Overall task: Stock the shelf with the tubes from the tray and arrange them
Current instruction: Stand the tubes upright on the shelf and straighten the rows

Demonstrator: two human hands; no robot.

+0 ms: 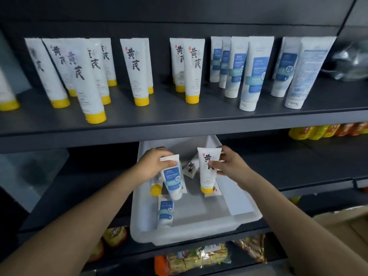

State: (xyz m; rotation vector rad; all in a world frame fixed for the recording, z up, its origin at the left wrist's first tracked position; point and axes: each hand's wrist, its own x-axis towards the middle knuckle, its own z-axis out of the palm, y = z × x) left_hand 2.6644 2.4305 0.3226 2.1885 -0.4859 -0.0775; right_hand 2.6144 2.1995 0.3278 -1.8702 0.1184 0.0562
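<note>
White plastic tray on the lower board is where both your hands are, right under the shelf you're filling. Your left hand has its fingers curled round the crimped end of a blue-label tube, and your right hand pinches the top of a yellow-cap tube. Both tubes hang cap-down over the tray, neither on the shelf yet. I'd say you're well past halfway. Up top I count 10 standing yellow-caps: 1 cut off at the shelf's left end, 5 bunched next to it, then 2 pairs toward the middle. Toward the right end there are 6 standing blue-labels. Besides the 2 you're holding, I make out 4 left in the tray: a lying blue tube by the near left corner, a yellow cap poking out under your left hand, a flat tube between your hands, and a half-hidden tube behind the one in your right hand. Could be more underneath, can't tell. Arranging looks like the bigger leftover job imo: the left bunch leans and overlaps, and the fronts don't line up along the shelf's front edge.
</note>
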